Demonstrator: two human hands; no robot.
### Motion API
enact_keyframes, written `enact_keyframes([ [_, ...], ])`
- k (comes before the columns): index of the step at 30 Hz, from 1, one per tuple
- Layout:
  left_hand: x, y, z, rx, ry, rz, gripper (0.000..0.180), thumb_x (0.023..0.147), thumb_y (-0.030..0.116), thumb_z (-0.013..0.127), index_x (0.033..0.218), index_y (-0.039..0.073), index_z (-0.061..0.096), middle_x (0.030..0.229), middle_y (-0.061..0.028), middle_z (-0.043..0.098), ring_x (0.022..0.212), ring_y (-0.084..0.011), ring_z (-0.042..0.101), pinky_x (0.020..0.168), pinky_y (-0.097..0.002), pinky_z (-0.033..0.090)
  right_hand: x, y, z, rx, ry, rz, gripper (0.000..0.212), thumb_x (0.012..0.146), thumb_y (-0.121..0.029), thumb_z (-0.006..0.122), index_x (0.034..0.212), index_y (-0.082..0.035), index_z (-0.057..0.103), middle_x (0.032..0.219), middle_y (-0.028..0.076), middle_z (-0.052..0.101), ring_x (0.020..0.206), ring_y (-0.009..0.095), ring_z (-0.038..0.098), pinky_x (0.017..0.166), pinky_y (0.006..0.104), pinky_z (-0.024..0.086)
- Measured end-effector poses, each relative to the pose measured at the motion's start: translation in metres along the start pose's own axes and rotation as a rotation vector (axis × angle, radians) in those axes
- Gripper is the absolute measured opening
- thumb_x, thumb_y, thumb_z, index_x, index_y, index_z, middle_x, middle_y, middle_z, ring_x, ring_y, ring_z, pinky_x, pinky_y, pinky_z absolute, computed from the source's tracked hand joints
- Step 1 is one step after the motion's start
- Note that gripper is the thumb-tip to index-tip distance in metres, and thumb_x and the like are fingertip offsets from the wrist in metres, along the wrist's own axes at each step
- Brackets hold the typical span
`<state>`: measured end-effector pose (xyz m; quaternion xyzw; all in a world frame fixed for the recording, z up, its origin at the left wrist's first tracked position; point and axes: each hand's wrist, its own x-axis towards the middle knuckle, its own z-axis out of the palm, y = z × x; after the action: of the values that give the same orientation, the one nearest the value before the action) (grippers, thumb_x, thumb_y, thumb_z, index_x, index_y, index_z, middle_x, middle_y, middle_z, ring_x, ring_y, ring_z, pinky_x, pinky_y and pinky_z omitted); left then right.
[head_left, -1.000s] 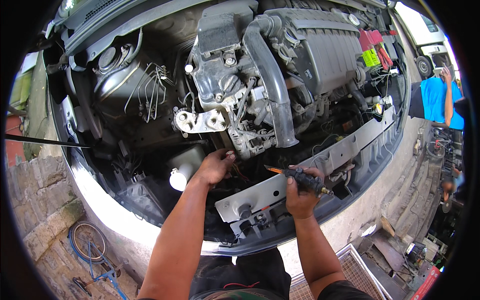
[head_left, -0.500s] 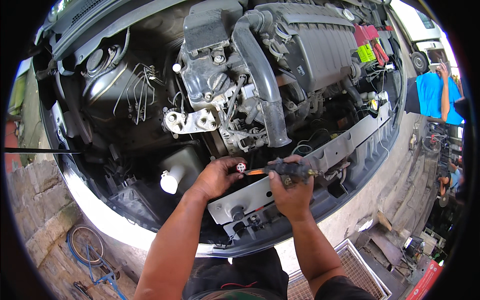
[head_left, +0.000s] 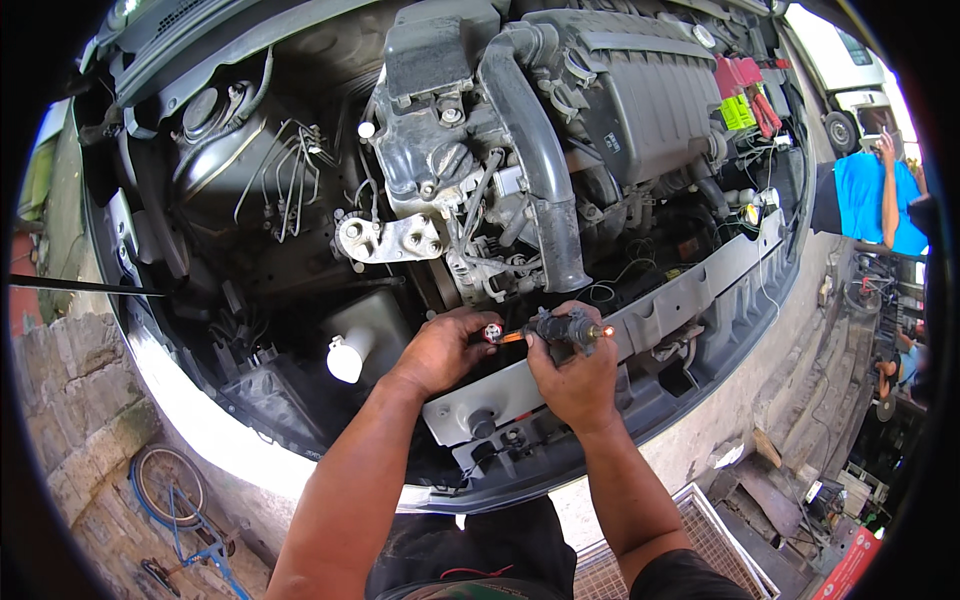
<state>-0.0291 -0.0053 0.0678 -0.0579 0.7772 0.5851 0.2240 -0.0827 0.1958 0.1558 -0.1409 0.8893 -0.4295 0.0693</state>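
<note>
I look down into an open car engine bay (head_left: 520, 150). My right hand (head_left: 575, 375) grips a dark-handled driver tool with an orange shaft (head_left: 560, 328), held level over the grey front crossmember (head_left: 680, 295). My left hand (head_left: 440, 350) pinches a small silver socket-like piece (head_left: 492, 332) at the tip of that tool. Both hands meet just below the engine's belt side, near the black intake hose (head_left: 535, 160).
A white-capped reservoir (head_left: 350, 355) sits left of my left hand. A silver engine mount bracket (head_left: 390, 238) is above it. A person in a blue shirt (head_left: 875, 195) stands at the far right. A wire mesh rack (head_left: 690, 540) and a blue bicycle (head_left: 175, 500) lie on the ground below.
My left hand came up out of the gap beside the reservoir and met the tool's tip. The right hand lifted the tool slightly. The view shifted down over the engine.
</note>
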Motion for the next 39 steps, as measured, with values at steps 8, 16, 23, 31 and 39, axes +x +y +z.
enact_keyframes([
  [8, 0.001, -0.001, 0.000, 0.048, -0.015, 0.037, 0.043, 0.093, 0.010, 0.084, 0.135, 0.010, 0.073, 0.129, -0.0145, 0.075, 0.116, -0.0335, 0.075, 0.100, -0.0414, 0.060, -0.001, 0.006, 0.002, 0.025, 0.009, -0.041, 0.038, 0.086, -0.007, 0.088, 0.117, -0.002, 0.066, 0.100, 0.012, 0.077, 0.086, 0.028, 0.078, 0.079, 0.0375, 0.061],
  [16, 0.002, -0.008, -0.001, 0.033, -0.011, 0.088, 0.045, 0.099, 0.015, 0.079, 0.141, 0.005, 0.069, 0.134, -0.0191, 0.074, 0.120, -0.0371, 0.073, 0.103, -0.0428, 0.058, -0.003, 0.005, 0.005, 0.190, 0.023, 0.095, 0.040, 0.089, -0.003, 0.086, 0.121, -0.002, 0.062, 0.098, 0.010, 0.076, 0.089, 0.018, 0.078, 0.083, 0.0342, 0.061],
  [23, 0.004, -0.021, -0.018, -0.136, -0.017, -0.263, 0.054, 0.110, 0.030, 0.065, 0.154, -0.001, 0.055, 0.141, -0.0212, 0.071, 0.120, -0.0340, 0.072, 0.105, -0.0434, 0.056, -0.024, 0.010, -0.027, 0.765, 0.117, 0.166, 0.057, 0.092, -0.002, 0.079, 0.140, -0.007, 0.048, 0.115, 0.010, 0.073, 0.109, 0.024, 0.073, 0.099, 0.0385, 0.057],
  [31, 0.003, -0.037, -0.026, -0.566, -0.033, -0.581, 0.055, 0.112, 0.033, 0.064, 0.157, 0.003, 0.055, 0.133, -0.0101, 0.071, 0.117, -0.0213, 0.066, 0.097, -0.0399, 0.057, -0.036, -0.042, -0.120, -0.328, -0.655, 0.215, 0.057, 0.085, -0.019, 0.085, 0.135, -0.003, 0.063, 0.093, 0.019, 0.076, 0.088, 0.036, 0.077, 0.083, 0.0458, 0.060],
  [39, 0.011, -0.051, -0.018, -0.526, -0.050, -0.558, 0.048, 0.110, 0.036, 0.067, 0.146, 0.004, 0.064, 0.124, -0.0065, 0.074, 0.103, -0.0164, 0.065, 0.089, -0.0359, 0.056, -0.045, -0.042, -0.123, -0.616, -0.787, 0.328, 0.068, 0.084, -0.031, 0.091, 0.141, -0.007, 0.063, 0.092, 0.022, 0.076, 0.086, 0.043, 0.075, 0.075, 0.0516, 0.058],
])
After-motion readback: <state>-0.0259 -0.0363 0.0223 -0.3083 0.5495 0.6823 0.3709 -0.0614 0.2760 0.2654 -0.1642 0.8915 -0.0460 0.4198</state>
